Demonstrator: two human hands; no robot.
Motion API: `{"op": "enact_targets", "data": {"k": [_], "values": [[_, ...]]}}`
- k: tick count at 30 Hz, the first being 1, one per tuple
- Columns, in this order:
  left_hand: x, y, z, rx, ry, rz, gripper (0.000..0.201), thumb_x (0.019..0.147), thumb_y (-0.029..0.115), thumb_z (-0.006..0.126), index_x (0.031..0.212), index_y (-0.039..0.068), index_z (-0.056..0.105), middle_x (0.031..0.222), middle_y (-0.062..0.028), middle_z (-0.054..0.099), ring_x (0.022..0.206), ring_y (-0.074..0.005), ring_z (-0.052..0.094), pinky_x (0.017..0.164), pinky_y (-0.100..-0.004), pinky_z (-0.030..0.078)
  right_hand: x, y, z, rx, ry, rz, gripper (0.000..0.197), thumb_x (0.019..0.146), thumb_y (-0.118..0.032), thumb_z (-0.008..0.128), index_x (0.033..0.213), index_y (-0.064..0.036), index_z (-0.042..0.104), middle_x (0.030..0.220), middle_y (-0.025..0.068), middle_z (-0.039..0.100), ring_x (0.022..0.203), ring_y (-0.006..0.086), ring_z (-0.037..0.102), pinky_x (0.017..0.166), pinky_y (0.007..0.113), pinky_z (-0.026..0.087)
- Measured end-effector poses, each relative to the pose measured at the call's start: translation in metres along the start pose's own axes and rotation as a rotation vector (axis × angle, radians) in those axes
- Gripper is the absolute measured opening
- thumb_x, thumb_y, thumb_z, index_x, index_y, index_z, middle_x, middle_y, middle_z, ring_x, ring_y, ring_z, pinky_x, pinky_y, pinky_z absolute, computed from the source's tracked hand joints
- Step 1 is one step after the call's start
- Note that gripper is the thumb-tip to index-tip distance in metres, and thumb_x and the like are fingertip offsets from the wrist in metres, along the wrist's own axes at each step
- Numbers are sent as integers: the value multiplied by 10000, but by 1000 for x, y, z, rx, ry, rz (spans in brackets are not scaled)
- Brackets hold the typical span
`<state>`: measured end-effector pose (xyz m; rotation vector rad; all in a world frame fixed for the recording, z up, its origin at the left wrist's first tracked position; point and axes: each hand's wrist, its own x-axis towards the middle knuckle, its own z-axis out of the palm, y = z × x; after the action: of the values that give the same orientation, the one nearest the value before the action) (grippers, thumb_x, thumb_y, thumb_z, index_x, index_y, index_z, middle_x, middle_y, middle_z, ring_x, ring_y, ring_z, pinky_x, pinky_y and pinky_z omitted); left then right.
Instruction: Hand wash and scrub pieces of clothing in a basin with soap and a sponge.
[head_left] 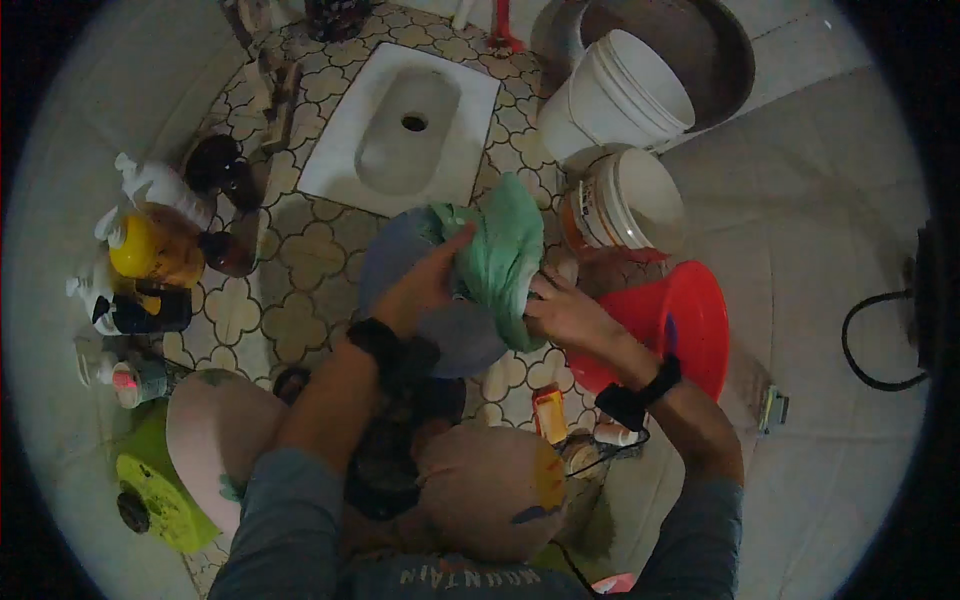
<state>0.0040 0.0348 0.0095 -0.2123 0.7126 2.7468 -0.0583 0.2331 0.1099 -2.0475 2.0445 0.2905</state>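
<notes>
Fingers (543,292) clamped, left hand (430,278) and right hand (580,318) gripping green cloth (503,255)!
Bunched above the bluish basin (383,255), held up, not yet spread; what's left, I can't tell.

A white ceramic squat toilet (405,165) is beyond the crumpled green cloth (500,262), a yellow pump bottle (155,250) left, a red plastic tub (702,325) right.

And we're counting two hands (432,277) (572,317), one green cloth (500,265), two white buckets (610,100) (612,205), one red bucket (700,325), one squat toilet (335,165)
</notes>
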Motion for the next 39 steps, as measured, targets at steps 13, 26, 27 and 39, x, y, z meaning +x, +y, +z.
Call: {"op": "enact_targets", "data": {"k": [13,26,27,39], "values": [[10,-7,10,29,106,124,448,755,156,650,1153,46,476,1085,-75,552,986,-205,547,853,-350,454,15,8,26,1609,915,1005,662,818,-240,623,1344,-119,239,1209,113,429,1042,187,473,863,319,411],[-8,14,48,397,71,238,602,739,180,700,1246,54,401,1163,-47,507,1073,-164,486,893,-319,400,64,-42,18,364,866,672,639,697,-37,549,1294,-72,324,1261,138,390,1217,274,352,1021,368,251],[-9,16,50,371,50,230,650,715,182,725,1253,45,389,1163,-48,503,1069,-154,483,878,-313,407,62,-42,13,618,950,610,623,702,-36,534,1288,-69,325,1245,136,402,1221,272,347,1026,369,241],[-7,25,57,637,39,377,552,696,67,708,1177,29,441,1068,-64,559,992,-160,532,836,-308,448,19,-13,78,2726,556,406,741,820,-677,271,1335,-147,327,1349,67,373,1177,253,406,972,435,329]]}}
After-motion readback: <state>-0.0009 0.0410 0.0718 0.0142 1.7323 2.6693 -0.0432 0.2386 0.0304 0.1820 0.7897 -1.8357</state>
